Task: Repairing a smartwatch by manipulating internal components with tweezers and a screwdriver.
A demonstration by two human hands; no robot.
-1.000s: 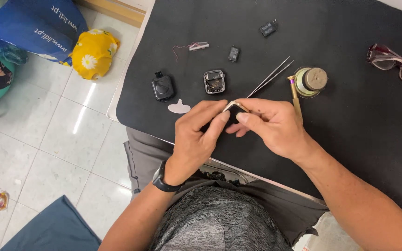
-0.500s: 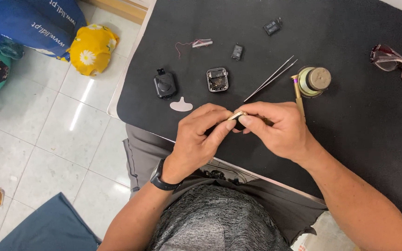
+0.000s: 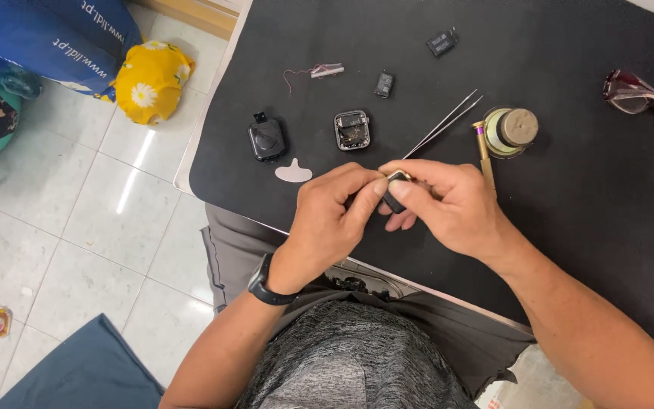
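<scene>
On the tiled floor (image 3: 77,227) at far left lie a blue bag (image 3: 54,38) and a yellow flowered cloth bundle (image 3: 149,79); a blue cloth (image 3: 85,371) shows at the lower edge.

The bench (image 3: 569,189) is covered in black. Left to right, its far part carries:
- a small black case half (image 3: 266,140), closed face up;
- a thin white pick-shaped tab (image 3: 294,173) just beside the case half, nearer the person;
- a small part with red wires (image 3: 319,72), further back;
- an open black case half (image 3: 352,129) with its inner parts showing;
- a small dark block (image 3: 384,82) and, further back, another dark component (image 3: 441,42);
- metal tweezers (image 3: 444,123), lying slantwise, tips away from the person;
- a gold-coloured tool with a purple end (image 3: 485,155), beside a small glass jar with a round lid (image 3: 510,131);
- a pair of glasses (image 3: 649,102) at the right edge.

Left hand (image 3: 334,220) — a dark watch sits on its wrist. The fingers are curled, and thumb and forefinger pinch the left side of a small black part (image 3: 395,193).

Right hand (image 3: 448,208) — thumb and forefinger grasp the same small black part from the right, the other fingers folded beneath it. The two hands touch at the fingertips.

The small black part is held above the near edge of the bench, just short of the tweezers' near end, in front of the person's body. Its details are too small to tell.
</scene>
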